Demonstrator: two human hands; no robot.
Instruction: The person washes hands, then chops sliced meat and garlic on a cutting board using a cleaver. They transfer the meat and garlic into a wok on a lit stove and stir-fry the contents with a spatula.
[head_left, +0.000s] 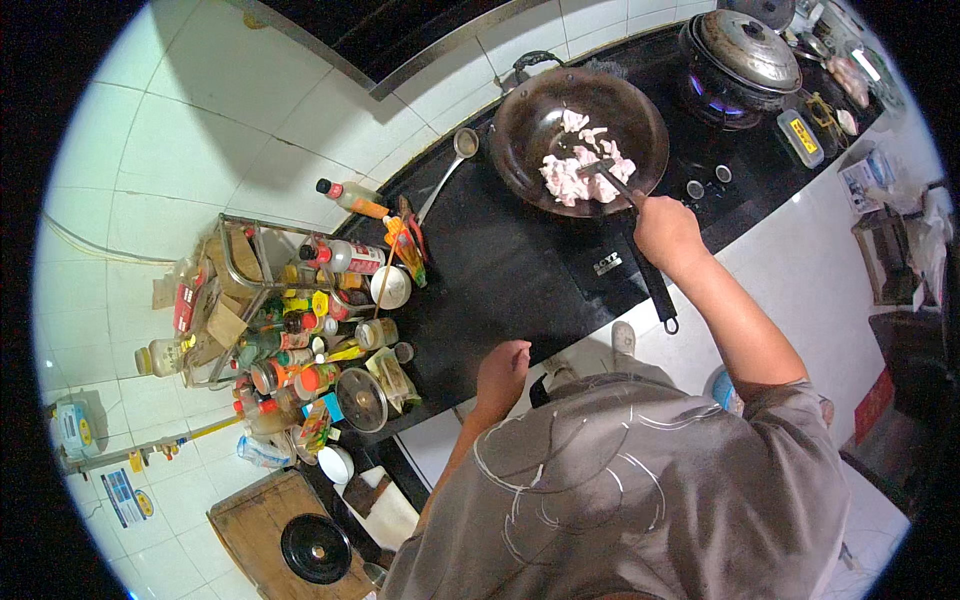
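Observation:
My right hand (670, 234) grips the handle of a metal spatula (616, 182), whose blade rests among pale pink pieces of raw meat (579, 184). The pieces lie in a wide dark wok (510, 142) on the left part of the gas stove. The wok's long black handle (649, 281) runs towards me, below my right wrist. At the counter's front edge my left hand (506, 375) hangs with its fingers curled together and nothing visible in them; part of the fingers is turned from view.
A lidded pot (750, 56) sits over a blue flame at the right. Sauce bottles and jars crowd a metal rack (300, 285) on the left. A ladle (442, 176) lies by the tiled wall. A black lid (316, 548) rests on a wooden board (240, 517). A range hood (375, 45) juts overhead.

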